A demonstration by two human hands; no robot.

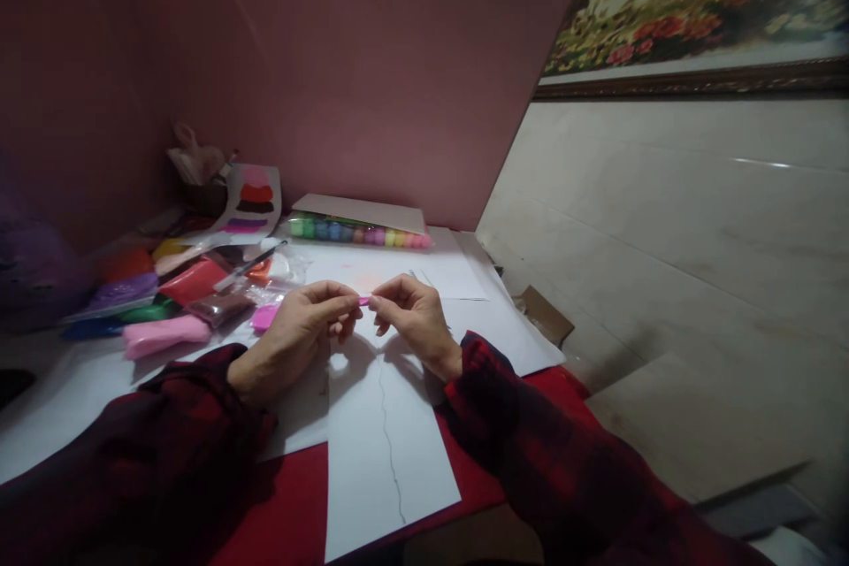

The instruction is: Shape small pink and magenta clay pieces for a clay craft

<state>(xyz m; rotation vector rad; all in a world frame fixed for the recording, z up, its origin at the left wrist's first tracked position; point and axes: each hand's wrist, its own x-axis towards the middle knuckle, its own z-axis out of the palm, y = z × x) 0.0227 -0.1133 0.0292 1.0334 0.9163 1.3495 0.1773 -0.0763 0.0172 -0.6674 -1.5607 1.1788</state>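
Between my fingertips is a small magenta piece of modelling clay [364,301], held a little above the paper. My left hand [302,327] pinches its left end with thumb and forefinger. The right end is pinched by my right hand [415,318]. Beneath both hands lies a white sheet of paper [391,478] with a wavy pencil line running down it. Just behind my left hand sits a larger magenta lump of clay [265,318], partly covered by that hand.
Several bags of coloured clay, among them a red one [195,280] and a pink one [165,336], crowd the left. A pack of coloured pots [358,232] lies against the wall at the back. A red cloth [292,504] covers the table's front edge.
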